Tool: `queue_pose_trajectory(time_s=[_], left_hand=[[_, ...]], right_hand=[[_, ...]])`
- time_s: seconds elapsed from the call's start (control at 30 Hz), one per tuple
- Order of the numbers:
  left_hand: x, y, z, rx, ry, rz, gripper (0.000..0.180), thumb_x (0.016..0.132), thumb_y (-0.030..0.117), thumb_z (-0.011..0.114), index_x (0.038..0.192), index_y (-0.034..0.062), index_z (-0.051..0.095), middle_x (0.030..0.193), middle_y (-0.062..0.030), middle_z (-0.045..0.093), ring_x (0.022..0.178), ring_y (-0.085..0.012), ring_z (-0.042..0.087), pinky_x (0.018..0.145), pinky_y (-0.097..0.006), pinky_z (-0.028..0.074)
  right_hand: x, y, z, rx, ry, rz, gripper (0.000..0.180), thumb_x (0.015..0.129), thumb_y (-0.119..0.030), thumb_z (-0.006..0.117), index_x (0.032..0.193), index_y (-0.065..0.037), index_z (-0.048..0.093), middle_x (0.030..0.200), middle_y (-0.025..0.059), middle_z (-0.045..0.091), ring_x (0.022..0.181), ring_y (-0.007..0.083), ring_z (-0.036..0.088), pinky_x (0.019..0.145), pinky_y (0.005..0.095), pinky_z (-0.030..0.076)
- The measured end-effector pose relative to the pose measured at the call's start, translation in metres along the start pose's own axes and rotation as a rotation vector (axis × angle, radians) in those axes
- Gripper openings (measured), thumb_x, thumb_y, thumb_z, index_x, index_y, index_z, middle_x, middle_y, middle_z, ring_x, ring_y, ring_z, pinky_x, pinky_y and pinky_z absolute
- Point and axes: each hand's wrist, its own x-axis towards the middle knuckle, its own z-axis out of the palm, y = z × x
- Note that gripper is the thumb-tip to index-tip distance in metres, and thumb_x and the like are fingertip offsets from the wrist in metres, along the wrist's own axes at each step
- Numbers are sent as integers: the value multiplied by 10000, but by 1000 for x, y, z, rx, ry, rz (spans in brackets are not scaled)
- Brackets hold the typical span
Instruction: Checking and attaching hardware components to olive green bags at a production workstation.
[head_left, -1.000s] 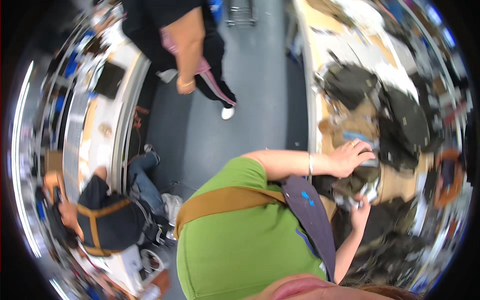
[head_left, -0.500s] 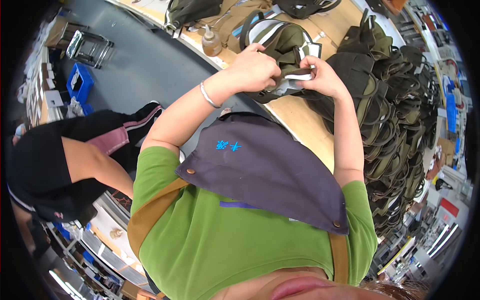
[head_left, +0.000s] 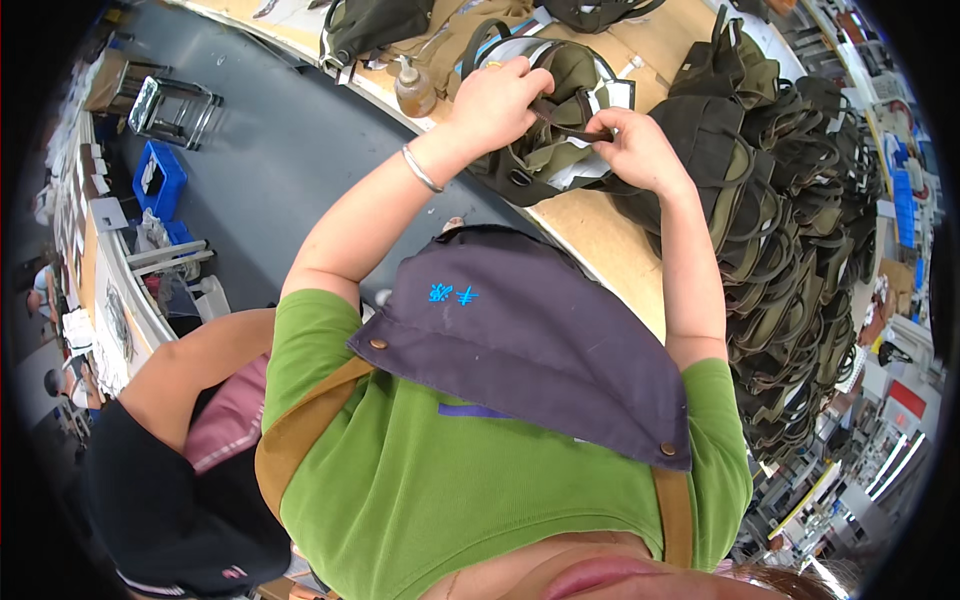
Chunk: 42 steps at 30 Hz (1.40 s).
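An olive and dark bag [head_left: 540, 188] with a pale lining lies gaping at the table's edge in front of me. Between my hands runs a narrow dark brown strip [head_left: 566, 128] across its opening. My left hand [head_left: 500, 104], palm down, has its fingers bent round the strip's left end; the fingertips are partly hidden. At the other end, my right hand [head_left: 640, 152] pinches the strip between thumb and fingers. Behind my left hand rises the bag's dark handle loop [head_left: 480, 42]. White panels show inside the bag near my right fingers.
A heap of similar dark bags [head_left: 775, 230] fills the right side. Beyond my left hand stand an amber pump bottle [head_left: 413, 92] and another dark bag [head_left: 375, 38] on the wooden table [head_left: 600, 232]. Close at my left, another person [head_left: 180, 470] bends over. A metal stool [head_left: 172, 110] and blue crate [head_left: 160, 180] stand farther left.
My left hand has lifted slightly up and left, and the brown strip now spans the gap between my hands. The person at my left has shifted nearer the bottom of the view.
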Motion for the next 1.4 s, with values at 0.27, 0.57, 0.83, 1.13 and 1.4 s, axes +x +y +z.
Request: queue_pose_trajectory(time_s=[0.27,0.57,0.83,1.13,1.4], left_hand=[[6,-4,-30,-1,-572,-112,345,798,320,707,1076,138,615,826,-74,689,819,-289,676,694,-418,527],[-46,59,-6,130,-9,140,383,663,227,799,974,139,593,917,-43,551,896,-245,559,740,-381,435],[-89,69,42,191,-229,204,169,710,221,709,850,137,662,865,-3,578,892,-189,563,792,-354,398],[-77,34,17,233,-158,-33,241,741,262,760,927,164,642,907,-9,621,859,-197,625,847,-378,395],[-58,27,-17,53,42,16,156,805,251,722,907,154,655,931,31,646,805,-199,586,783,-364,352]], right_hand=[[5,9,11,73,-97,192,200,839,-193,690,935,-25,638,729,74,633,633,144,610,638,327,486],[15,11,29,253,-73,188,202,915,-216,629,999,-31,633,759,63,631,594,130,607,607,301,495],[77,35,45,222,366,158,210,915,-205,624,1038,-36,636,813,53,667,646,125,668,627,290,520],[41,13,50,523,-110,214,135,972,-179,565,1013,-54,594,856,16,646,674,82,650,589,213,506],[31,14,14,471,-292,-101,336,1032,-267,488,1221,-16,607,1005,-24,641,914,64,522,841,263,453]])
